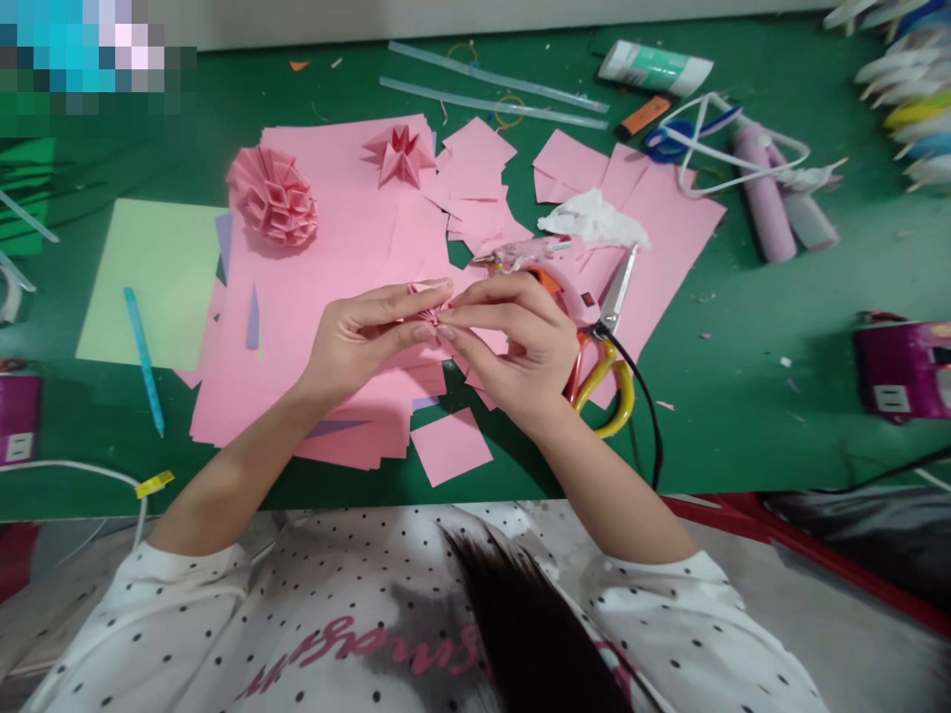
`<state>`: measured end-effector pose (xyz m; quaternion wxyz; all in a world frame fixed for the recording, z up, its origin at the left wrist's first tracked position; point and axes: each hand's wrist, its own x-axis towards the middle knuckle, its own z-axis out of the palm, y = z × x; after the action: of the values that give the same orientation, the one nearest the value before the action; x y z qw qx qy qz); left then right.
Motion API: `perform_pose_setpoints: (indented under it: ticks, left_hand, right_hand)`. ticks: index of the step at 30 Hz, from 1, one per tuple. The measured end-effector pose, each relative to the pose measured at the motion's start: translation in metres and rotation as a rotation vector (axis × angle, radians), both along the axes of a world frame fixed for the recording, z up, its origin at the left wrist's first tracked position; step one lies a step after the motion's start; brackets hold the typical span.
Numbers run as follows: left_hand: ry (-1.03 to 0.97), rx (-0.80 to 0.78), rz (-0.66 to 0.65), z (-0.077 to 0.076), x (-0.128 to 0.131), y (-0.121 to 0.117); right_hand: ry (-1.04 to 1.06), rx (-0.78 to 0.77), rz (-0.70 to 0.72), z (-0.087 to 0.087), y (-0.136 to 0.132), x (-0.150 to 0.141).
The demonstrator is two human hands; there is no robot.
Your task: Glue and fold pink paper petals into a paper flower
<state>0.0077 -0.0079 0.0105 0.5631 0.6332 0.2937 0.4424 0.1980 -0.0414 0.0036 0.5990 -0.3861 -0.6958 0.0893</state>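
Together, the left hand [357, 332] and right hand [524, 342] pinch a small pleated pink paper piece [429, 315] between thumbs and fingertips, partly hiding it, above the edge of a pink paper stack [342, 228]. Just below them, a loose pink square [452, 448] lies on the green table [743, 396]. Close beside the right hand sit a pink glue gun [583, 292] and, partly covered by that hand, scissors [622, 396] with yellow and red handles. On the stack's far part rest a folded paper ball [278, 203] and, to its right, a star-like folded piece [402, 160]. Farther left, a blue pen [144, 361] lies across a pale green sheet [153, 262]; two translucent sticks [494, 106] lie near the table's far edge.
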Motion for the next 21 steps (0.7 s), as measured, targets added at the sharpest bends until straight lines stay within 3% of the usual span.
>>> perform_pose_setpoints:
  ticks: [13,21]
  left_hand:
    - [0.045,0.050,0.014,-0.0014,-0.0012,-0.0005]
    - [0.108,0.204,0.037,-0.0030,-0.0015,0.0000]
  right_hand:
    - [-0.014,-0.020,-0.007,0.0005,-0.0007,0.0007]
    - [0.055,-0.091,-0.001,-0.0005,-0.0024,-0.0024]
